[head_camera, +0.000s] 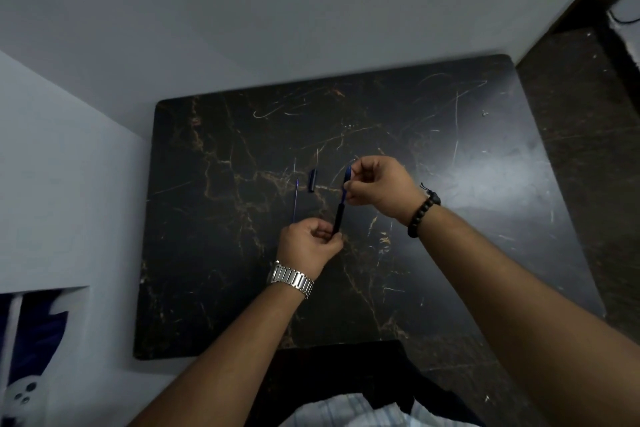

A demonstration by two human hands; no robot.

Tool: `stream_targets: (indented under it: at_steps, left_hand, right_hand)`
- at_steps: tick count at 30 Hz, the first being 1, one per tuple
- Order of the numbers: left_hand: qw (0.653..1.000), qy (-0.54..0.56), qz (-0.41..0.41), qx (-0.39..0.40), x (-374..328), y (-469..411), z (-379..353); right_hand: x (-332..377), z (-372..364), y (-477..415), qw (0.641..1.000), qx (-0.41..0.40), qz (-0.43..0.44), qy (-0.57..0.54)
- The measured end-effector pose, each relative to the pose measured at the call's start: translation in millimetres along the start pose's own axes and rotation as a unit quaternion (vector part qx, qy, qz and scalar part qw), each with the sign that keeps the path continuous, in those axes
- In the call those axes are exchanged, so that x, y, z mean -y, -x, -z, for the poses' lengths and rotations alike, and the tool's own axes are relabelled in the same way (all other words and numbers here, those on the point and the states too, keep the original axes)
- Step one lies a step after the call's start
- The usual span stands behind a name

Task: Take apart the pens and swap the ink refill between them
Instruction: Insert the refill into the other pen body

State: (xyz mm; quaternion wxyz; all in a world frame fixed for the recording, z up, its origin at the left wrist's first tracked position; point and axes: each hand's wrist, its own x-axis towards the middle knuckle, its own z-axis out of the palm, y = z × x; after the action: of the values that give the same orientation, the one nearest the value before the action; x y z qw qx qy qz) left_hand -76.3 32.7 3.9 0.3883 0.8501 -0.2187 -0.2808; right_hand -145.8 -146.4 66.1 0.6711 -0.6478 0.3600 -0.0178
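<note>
Both hands hover over the counter (450, 218), left hand (308, 243) pinching the pen (338, 215) at its black lower end, right hand (377, 185) gripping its blue upper end. The pen slants between them. A refill (296, 199) and cap (312, 179) lie on the counter, left of it.

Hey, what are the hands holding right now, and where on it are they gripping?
Both hold one pen above the table: the left hand pinches its dark lower end, the right hand grips the blue upper part.
</note>
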Motion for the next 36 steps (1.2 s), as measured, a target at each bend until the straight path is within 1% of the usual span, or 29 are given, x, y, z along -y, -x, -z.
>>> stream_targets:
  at_steps: [3,8,12,16,19,23,24,27,29,32,36]
  left_hand:
    - [1.000,0.010,-0.007,-0.003,-4,0,0]
    - [1.000,0.016,-0.008,0.013,-5,0,0]
    - [1.000,0.012,0.000,0.020,-4,1,0]
    - [0.999,0.015,-0.002,0.028,-4,6,0]
    - [0.999,0.020,-0.001,0.032,-5,9,-1]
    - [0.999,0.021,0.004,0.023,-9,10,-1]
    - [0.999,0.026,0.010,0.020,-10,11,-1]
    - [0.999,0.039,0.022,0.015,-12,11,-1]
    - [0.999,0.041,0.021,0.016,-12,12,0]
    - [0.999,0.037,0.012,0.021,-11,13,1]
    - [0.999,0.039,0.010,0.020,-12,15,1]
  right_hand:
    - [-5,0,2,0.999,0.024,0.012,0.032]
    - [-11,2,0,0.997,0.011,0.025,0.078]
    - [-11,5,1,0.995,0.033,0.015,0.096]
    - [-10,9,-3,0.989,0.047,-0.021,0.141]
    - [-11,8,-3,0.989,0.057,-0.036,0.130]
    - [-14,3,0,0.993,0.014,-0.031,0.112]
    - [-14,2,1,0.994,0.013,-0.032,0.105]
    - [-11,1,3,0.995,0.043,-0.032,0.087]
    - [-9,2,4,0.994,0.055,-0.034,0.094]
    - [-9,3,5,0.991,0.052,-0.031,0.121]
    - [-12,0,5,0.991,0.023,-0.024,0.131]
